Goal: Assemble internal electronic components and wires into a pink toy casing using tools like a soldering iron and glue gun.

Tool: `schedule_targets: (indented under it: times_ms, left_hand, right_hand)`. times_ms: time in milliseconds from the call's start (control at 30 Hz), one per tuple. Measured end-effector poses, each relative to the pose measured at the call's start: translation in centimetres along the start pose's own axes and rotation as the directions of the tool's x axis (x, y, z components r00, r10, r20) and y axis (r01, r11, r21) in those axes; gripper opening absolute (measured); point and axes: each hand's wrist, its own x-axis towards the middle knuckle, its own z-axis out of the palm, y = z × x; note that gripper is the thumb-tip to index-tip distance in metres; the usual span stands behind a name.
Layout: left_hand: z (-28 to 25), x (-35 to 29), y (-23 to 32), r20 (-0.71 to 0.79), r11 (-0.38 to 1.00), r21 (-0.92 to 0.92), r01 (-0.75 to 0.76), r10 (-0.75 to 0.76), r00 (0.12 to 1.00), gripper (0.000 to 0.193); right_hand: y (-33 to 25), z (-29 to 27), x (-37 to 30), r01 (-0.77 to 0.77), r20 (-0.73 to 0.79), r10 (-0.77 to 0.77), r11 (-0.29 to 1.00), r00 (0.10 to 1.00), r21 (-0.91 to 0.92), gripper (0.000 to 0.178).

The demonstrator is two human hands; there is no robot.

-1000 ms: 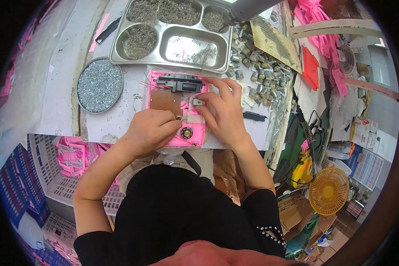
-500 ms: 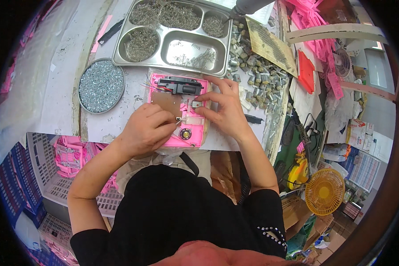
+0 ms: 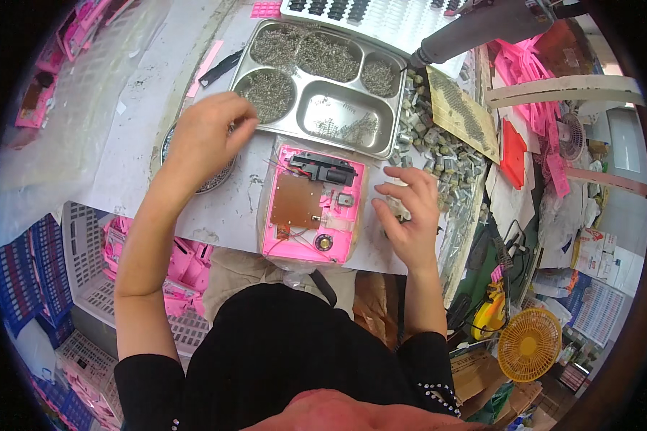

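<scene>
My left hand (image 3: 212, 136) is raised over the round dish of small silvery screws (image 3: 219, 177) and covers most of it. Its fingers curl loosely, the thumb stands apart, and nothing shows between them. They come close to the lower left compartment of the metal tray (image 3: 305, 136). On the table between my hands lies a pink plastic housing (image 3: 305, 249). It holds a black mechanism (image 3: 323, 169), a brown circuit board (image 3: 296, 202), a small metal motor (image 3: 345, 200) and a round part with a dark rim (image 3: 323, 242). My right hand (image 3: 413, 219), open and without anything, hovers right of the housing.
Coiled metal pieces fill several tray compartments. Many small motors (image 3: 446, 154) lie to the right, near a tan board (image 3: 460, 111). A grey tool (image 3: 482, 36) hangs over the tray's right corner. Pink parts fill a crate (image 3: 90, 244) at lower left.
My left hand has left the housing and moved up and left to the screw dish. The right hand has let go of the motor in the housing and drawn off rightward. The view has shifted.
</scene>
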Motion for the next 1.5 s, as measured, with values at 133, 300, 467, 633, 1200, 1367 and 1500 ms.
schedule_targets:
  times_ms: [133,300,467,633,1200,1367,1500]
  left_hand:
    - [1.3,-2.0,1.6,0.044,0.989,-0.141,-0.038,0.045,0.998,0.019]
    - [2.8,-3.5,2.4,0.022,0.977,-0.047,-0.210,0.211,0.977,0.036]
    - [4.2,-4.8,2.7,0.044,0.980,0.075,-0.185,0.182,0.982,0.027]
    - [4.8,-6.5,3.7,-0.022,0.981,0.002,-0.193,0.193,0.981,0.015]
    - [4.7,-6.7,5.1,-0.054,0.863,-0.478,-0.162,0.155,0.986,0.054]
    - [5.3,-6.0,5.5,-0.238,0.963,-0.196,-0.186,0.138,0.961,0.053]
    - [4.0,-5.4,6.0,-0.191,0.959,0.039,-0.282,0.284,0.940,0.048]
  right_hand:
    - [0.1,0.2,-0.9,0.008,-0.001,-0.008,1.000,1.000,-0.008,0.021]
    - [0.6,0.3,-1.8,-0.003,-0.021,0.003,1.000,1.000,-0.007,0.020]
    - [0.3,0.4,-2.0,0.026,-0.027,-0.026,1.000,0.999,-0.001,0.019]
    - [-1.0,1.3,-0.8,0.106,-0.006,-0.106,0.994,0.994,0.007,0.021]
    - [-0.9,6.1,0.9,0.278,-0.038,-0.282,0.956,0.959,-0.089,0.022]
    - [-0.5,5.8,0.7,0.257,-0.035,-0.259,0.965,0.965,-0.046,0.023]
    - [-0.2,5.7,0.8,0.254,-0.052,-0.256,0.967,0.965,-0.031,0.024]
